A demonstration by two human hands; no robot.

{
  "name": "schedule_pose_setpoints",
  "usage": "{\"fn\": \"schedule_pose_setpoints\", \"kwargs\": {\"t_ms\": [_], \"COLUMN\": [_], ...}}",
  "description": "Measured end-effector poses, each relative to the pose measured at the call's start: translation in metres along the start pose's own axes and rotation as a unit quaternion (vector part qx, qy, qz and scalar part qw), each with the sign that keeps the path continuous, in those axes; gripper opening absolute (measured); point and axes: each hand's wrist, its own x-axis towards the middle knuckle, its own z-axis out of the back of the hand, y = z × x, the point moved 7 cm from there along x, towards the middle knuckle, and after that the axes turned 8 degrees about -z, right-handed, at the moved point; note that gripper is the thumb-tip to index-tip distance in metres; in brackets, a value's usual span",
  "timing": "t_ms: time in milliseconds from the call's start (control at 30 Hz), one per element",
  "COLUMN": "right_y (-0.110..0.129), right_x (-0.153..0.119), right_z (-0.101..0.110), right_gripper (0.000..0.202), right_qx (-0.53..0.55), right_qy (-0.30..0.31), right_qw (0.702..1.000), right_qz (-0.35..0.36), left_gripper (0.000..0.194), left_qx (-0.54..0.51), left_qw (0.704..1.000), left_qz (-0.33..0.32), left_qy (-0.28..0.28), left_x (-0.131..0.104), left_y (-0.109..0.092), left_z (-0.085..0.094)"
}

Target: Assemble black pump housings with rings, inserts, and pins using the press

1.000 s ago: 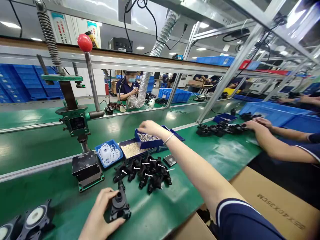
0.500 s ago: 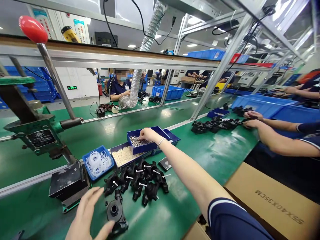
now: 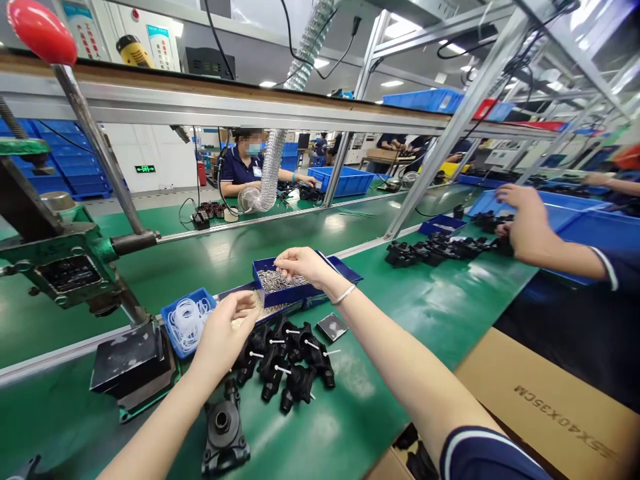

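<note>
My right hand [image 3: 304, 265] is at the dark blue tray [image 3: 313, 291] of small metal pins [image 3: 273, 281], its fingertips pinched together on pins just above the pile. My left hand [image 3: 231, 325] hovers over the tray of small cream-coloured pieces [image 3: 274, 309], with thumb and fingers curved but apart. A blue tray of clear white rings [image 3: 188, 325] sits to its left. Several black plastic housings [image 3: 299, 387] with thin white sticks lie in a cluster below the trays. Nearer me, one black housing [image 3: 223, 427] with a round port stands apart.
A green lever press [image 3: 75, 267] with a red knob stands at left. A small metal block [image 3: 332, 327] lies right of the housings. A co-worker's hand [image 3: 525, 213] is over black parts at right. A cardboard box [image 3: 550, 407] is below the table's edge. A person [image 3: 243, 167] sits opposite.
My left hand has moved up and forward from beside the single housing to the tray of cream pieces. My right hand has lifted slightly at the pin tray. The co-worker's hand has risen.
</note>
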Motion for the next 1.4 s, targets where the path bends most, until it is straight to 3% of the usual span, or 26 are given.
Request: {"fn": "schedule_pose_setpoints", "kwargs": {"t_ms": [100,233,400,600,700,800,1000,1233,1333,1400], "right_y": [0.013,0.010,-0.010,-0.046,-0.063,-0.071,-0.079,-0.090,-0.094,-0.096], "right_x": [-0.038,-0.083,-0.113,-0.136,-0.146,-0.155,-0.169,-0.173,-0.176,-0.179], "right_z": [-0.038,-0.080,-0.110,-0.139,-0.147,-0.151,-0.155,-0.155,-0.156,-0.158], "right_gripper": [0.040,0.033,0.030,0.038,0.039,0.042,0.041,0.040,0.038,0.037], "right_qx": [0.043,0.086,0.098,0.190,0.245,0.272,0.260,0.253,0.251,0.246], "right_qy": [0.072,0.142,0.138,0.166,0.167,0.159,0.153,0.143,0.138,0.138], "right_qw": [0.996,0.985,0.985,0.964,0.947,0.940,0.941,0.943,0.945,0.947], "right_qz": [0.022,0.047,0.038,-0.081,-0.124,-0.127,-0.157,-0.162,-0.156,-0.154], "left_gripper": [0.035,0.025,0.019,0.028,0.034,0.039,0.017,0.004,0.011,0.023], "left_qx": [-0.091,-0.136,-0.103,-0.133,-0.195,-0.257,-0.414,-0.434,-0.448,-0.447], "left_qw": [0.994,0.988,0.990,0.962,0.931,0.906,0.811,0.782,0.776,0.786], "left_qz": [0.037,0.049,0.092,0.193,0.253,0.273,0.343,0.367,0.369,0.360], "left_qy": [-0.042,-0.052,-0.036,-0.142,-0.175,-0.197,-0.233,-0.256,-0.249,-0.229], "left_x": [0.007,-0.008,-0.051,-0.119,-0.148,-0.162,-0.169,-0.181,-0.184,-0.183], "left_y": [0.002,-0.006,-0.003,0.032,0.051,0.062,0.074,0.084,0.085,0.084], "left_z": [-0.004,0.001,0.023,0.063,0.065,0.061,0.052,0.058,0.059,0.058]}}
